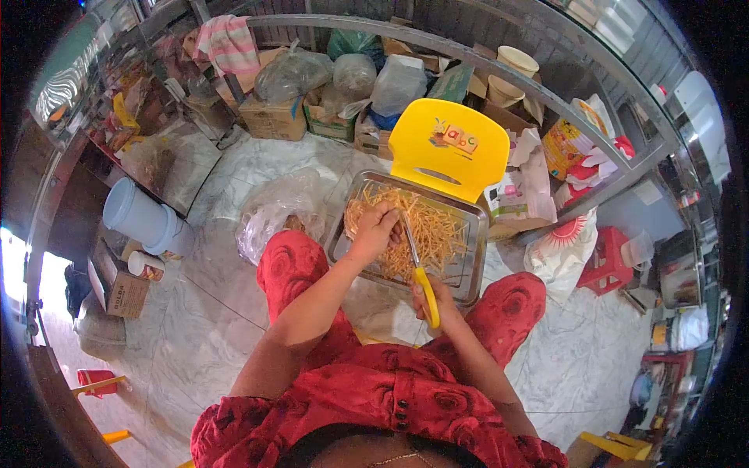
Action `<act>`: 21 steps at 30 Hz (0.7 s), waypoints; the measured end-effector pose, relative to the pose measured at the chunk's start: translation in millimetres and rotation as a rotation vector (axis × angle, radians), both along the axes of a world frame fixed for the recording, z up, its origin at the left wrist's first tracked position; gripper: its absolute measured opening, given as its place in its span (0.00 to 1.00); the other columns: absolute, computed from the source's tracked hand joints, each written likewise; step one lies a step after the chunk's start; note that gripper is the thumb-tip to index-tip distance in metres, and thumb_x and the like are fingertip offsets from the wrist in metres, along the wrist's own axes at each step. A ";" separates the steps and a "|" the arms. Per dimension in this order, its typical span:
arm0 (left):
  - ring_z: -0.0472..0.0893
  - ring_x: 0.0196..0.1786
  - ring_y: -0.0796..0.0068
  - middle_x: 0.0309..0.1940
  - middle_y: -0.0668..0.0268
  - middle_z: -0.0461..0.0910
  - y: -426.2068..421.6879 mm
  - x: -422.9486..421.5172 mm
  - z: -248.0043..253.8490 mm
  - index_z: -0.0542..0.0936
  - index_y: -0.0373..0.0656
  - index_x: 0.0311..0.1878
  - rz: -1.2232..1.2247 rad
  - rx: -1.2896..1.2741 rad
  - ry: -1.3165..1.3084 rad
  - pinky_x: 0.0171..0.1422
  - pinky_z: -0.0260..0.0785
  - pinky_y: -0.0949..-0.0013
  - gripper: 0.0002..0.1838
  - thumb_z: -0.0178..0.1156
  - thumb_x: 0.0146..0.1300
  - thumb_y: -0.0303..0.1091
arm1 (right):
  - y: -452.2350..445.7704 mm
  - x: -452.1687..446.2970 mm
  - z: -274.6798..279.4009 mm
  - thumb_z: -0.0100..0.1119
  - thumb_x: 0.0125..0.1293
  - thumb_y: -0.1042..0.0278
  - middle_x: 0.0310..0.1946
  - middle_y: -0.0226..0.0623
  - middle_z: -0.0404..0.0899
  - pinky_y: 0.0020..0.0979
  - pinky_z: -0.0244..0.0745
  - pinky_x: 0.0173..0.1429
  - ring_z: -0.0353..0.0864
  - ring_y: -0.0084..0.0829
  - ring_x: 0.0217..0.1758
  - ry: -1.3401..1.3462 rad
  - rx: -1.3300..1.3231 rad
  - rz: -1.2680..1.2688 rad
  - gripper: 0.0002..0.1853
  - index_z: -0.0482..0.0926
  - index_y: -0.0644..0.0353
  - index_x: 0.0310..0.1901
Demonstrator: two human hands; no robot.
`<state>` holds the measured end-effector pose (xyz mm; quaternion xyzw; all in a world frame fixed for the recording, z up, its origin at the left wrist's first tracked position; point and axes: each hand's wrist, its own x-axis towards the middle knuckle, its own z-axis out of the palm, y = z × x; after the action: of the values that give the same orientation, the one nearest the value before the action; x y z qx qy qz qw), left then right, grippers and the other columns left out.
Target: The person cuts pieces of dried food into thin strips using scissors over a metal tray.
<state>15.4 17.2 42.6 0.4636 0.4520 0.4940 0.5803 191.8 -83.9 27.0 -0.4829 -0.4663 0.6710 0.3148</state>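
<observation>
My right hand (434, 301) is closed around the yellow handles of a pair of scissors (426, 290). Their metal blades point up and left, toward the fingertips of my left hand (378, 232). That hand is pinched over a heap of thin orange-tan strands (437, 228) and seems to hold some of them, though the fingers partly hide what is in the grip. The heap lies in a rectangular metal tray (470, 290), between my knees. Behind the tray stands a yellow chair back (449, 148) with a printed "abc" picture.
A clear plastic bag (285, 204) lies on the marbled floor left of the tray. Cardboard boxes (273, 117) and stuffed bags line the back under a metal frame. A white sack (563, 253) and red stool (607, 264) stand right, a pale blue bucket (134, 212) left.
</observation>
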 end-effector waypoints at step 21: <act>0.69 0.17 0.81 0.17 0.70 0.69 -10.4 14.2 -7.7 0.68 0.41 0.29 -0.083 -0.071 -0.081 0.19 0.63 0.77 0.09 0.45 0.63 0.34 | -0.5 4.3 -0.7 0.52 0.58 0.47 0.13 0.25 0.65 0.20 0.63 0.16 0.64 0.18 0.12 -0.010 -0.052 -0.011 0.19 0.67 0.55 0.39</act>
<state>29.6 6.8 34.9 0.4408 0.4256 0.4717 0.6341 196.0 -84.4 26.3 -0.4968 -0.4478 0.6786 0.3036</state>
